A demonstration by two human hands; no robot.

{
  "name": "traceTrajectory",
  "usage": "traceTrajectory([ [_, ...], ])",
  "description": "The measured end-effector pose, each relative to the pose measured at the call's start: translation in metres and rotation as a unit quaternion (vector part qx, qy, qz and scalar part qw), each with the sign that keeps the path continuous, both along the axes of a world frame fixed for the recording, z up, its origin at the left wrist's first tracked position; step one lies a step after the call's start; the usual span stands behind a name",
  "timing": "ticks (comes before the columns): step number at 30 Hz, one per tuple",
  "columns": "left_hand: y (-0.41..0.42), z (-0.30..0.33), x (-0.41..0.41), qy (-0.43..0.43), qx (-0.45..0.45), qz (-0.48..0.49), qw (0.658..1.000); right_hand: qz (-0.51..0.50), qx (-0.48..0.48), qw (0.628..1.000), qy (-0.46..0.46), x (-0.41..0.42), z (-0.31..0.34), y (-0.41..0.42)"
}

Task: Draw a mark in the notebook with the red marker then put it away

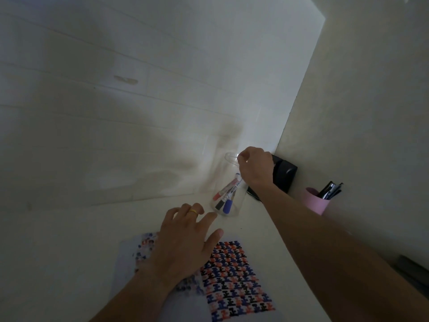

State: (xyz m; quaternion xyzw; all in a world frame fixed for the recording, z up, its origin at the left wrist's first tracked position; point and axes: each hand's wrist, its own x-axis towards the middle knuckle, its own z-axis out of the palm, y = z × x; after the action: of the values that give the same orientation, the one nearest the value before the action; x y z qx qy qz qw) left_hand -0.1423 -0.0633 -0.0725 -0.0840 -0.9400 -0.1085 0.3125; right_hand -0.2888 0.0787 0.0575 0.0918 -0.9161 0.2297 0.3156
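A clear plastic cup (229,212) stands near the wall corner. Three markers lean in it caps down: the red marker (222,191), a black one (220,204) and a blue one (228,205). My right hand (255,167) hovers over the cup's rim with its fingers pinched together; I see nothing between them, and the markers' upper ends sit just below the palm. My left hand (185,240), with a yellow ring, is spread flat over the open notebook (234,275). The notebook's right page is covered with rows of red, blue and black marks.
A black box (284,173) sits in the corner behind my right hand. A pink cup (314,203) holding dark pens stands at the right wall. White walls close off the back and right of the white table (69,240).
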Motion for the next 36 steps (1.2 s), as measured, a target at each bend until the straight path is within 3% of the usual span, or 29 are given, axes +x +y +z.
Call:
traceTrajectory([
  [7,0.001,0.003,0.003,-0.02,-0.015,-0.011,1.0,0.035,0.0,0.999,0.042,0.067,-0.033,0.028],
  [17,0.01,-0.003,0.01,-0.13,-0.029,-0.136,0.982,-0.01,0.046,0.985,-0.166,0.167,-0.128,0.101],
  [22,0.009,-0.009,0.002,-0.198,-0.044,-0.155,0.967,-0.009,0.08,0.977,-0.195,0.173,-0.152,0.11],
  [36,0.012,-0.002,0.005,-0.222,-0.063,-0.149,0.961,-0.015,0.087,0.977,-0.195,0.172,-0.149,0.111],
])
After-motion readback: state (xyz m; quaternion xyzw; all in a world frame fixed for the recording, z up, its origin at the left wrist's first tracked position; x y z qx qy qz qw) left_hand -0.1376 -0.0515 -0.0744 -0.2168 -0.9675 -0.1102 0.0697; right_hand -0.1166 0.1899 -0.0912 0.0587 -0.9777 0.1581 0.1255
